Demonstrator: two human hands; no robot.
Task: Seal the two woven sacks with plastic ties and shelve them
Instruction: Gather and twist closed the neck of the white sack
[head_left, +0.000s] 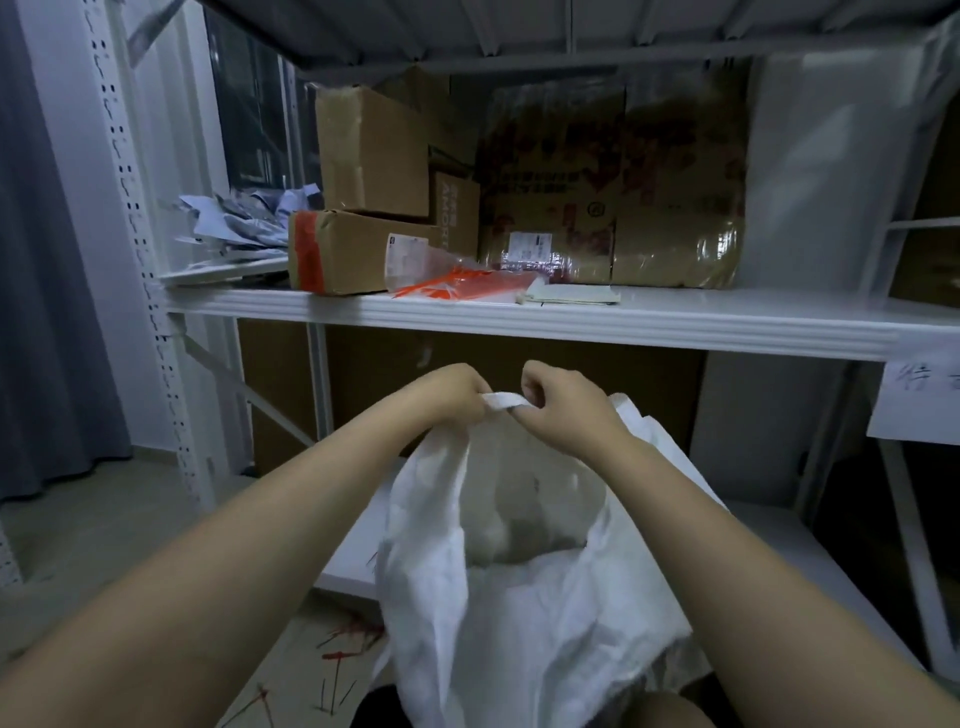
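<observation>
Head view, left hand (451, 392) and right hand (563, 402) pinching woven sack (519, 597) rim, fingers (530, 387) curled

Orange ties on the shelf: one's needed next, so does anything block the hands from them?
Nothing visible. The ties lie at the shelf front, above the left hand and right hand, both pinching the sack.

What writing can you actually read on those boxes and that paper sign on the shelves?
"AMORT", running vertically, partly hidden, on the small brown box.
Red print on the large cardboard box: too blurred.
White shipping labels: too small.
Paper sign: handwritten characters, cut off.
</observation>
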